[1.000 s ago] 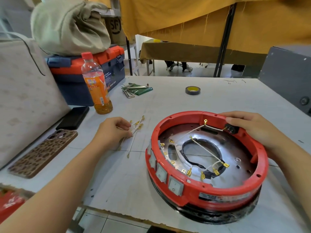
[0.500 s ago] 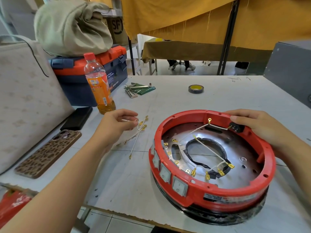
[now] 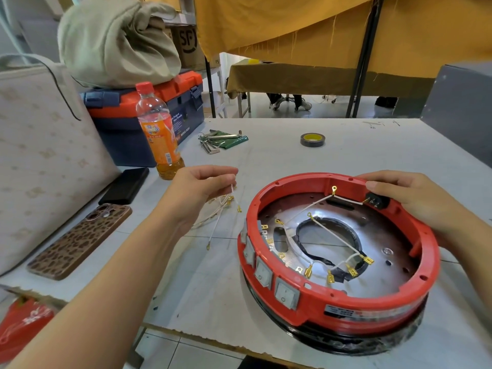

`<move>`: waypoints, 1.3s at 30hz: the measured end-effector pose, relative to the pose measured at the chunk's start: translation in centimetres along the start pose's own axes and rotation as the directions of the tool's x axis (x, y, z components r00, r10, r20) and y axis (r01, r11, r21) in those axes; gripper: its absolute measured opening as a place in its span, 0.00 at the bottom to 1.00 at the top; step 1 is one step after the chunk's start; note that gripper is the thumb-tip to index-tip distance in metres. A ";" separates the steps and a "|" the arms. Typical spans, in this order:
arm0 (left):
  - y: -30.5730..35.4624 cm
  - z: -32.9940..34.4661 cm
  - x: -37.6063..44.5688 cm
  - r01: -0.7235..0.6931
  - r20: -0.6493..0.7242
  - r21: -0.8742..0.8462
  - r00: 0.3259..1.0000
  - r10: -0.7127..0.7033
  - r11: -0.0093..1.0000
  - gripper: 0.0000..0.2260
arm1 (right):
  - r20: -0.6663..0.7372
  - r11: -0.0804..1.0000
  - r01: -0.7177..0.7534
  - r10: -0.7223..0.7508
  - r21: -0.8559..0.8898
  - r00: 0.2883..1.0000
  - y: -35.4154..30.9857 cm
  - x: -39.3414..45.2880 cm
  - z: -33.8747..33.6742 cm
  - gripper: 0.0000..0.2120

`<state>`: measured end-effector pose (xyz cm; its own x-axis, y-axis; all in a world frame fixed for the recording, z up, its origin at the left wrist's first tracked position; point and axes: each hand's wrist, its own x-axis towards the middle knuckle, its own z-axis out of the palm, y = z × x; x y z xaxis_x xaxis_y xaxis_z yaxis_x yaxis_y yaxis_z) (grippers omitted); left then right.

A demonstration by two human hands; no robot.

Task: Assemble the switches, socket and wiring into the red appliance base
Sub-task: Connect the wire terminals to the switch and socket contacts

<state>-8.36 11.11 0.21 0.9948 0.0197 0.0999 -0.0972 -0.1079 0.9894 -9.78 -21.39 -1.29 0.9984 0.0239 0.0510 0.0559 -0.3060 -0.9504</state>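
The round red appliance base (image 3: 346,302) lies open side up on the white table, three grey rocker switches (image 3: 262,272) set in its near left wall. White wires with brass terminals (image 3: 338,235) run across its metal floor. A black socket (image 3: 378,201) sits in the far right rim. My right hand (image 3: 415,201) grips that rim with the thumb just above the socket. My left hand (image 3: 199,190), raised left of the base, pinches a thin white wire (image 3: 231,193). More loose wires (image 3: 218,222) lie on the table below it.
An orange drink bottle (image 3: 161,134), a blue-and-orange toolbox (image 3: 183,102) with a cloth bundle on top, hex keys (image 3: 215,141), a tape roll (image 3: 312,139), a black phone (image 3: 125,186) and a leopard-print phone (image 3: 80,241) lie around. The table's front edge (image 3: 202,334) runs close below the base.
My left hand has lifted off the table with one white wire pinched in its fingers and moved toward the base. My right hand stays on the rim.
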 end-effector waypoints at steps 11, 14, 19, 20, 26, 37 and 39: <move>3.5 4.6 -1.3 -0.189 0.119 -0.254 0.967 0.225 0.949 0.09 | 0.161 0.859 0.415 -0.384 -0.298 0.909 -5.7 -2.4 1.8 0.11; 3.9 5.6 -1.6 -0.196 0.148 -0.294 0.958 0.247 0.936 0.09 | 0.275 0.846 0.479 -0.416 -0.232 0.867 -6.8 -3.1 3.1 0.11; 4.0 6.2 -1.8 -0.205 0.149 -0.320 0.953 0.263 0.925 0.10 | 0.261 0.824 0.536 -0.485 -0.183 0.835 -6.9 -3.3 4.4 0.09; 4.0 6.3 -1.8 -0.202 0.148 -0.322 0.954 0.260 0.925 0.09 | 0.247 0.819 0.544 -0.498 -0.181 0.831 -6.9 -3.3 4.5 0.09; 4.0 6.5 -1.9 -0.205 0.129 -0.316 0.958 0.256 0.926 0.10 | 0.209 0.807 0.567 -0.534 -0.164 0.819 -6.7 -3.2 4.9 0.10; 4.4 6.6 -2.0 -0.192 0.157 -0.302 0.956 0.247 0.934 0.16 | 0.124 0.834 0.540 -0.527 -0.117 0.841 -6.2 -3.2 4.5 0.09; 4.5 6.5 -1.9 -0.203 0.177 -0.253 0.951 0.252 0.946 0.14 | 0.115 0.834 0.540 -0.529 -0.112 0.841 -6.1 -3.1 4.4 0.09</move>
<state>-10.46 4.13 3.78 0.9274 -0.1842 0.3256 -0.3019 0.1456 0.9421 -13.25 -15.41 2.98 0.8091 0.2917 0.5102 0.5866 -0.3486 -0.7310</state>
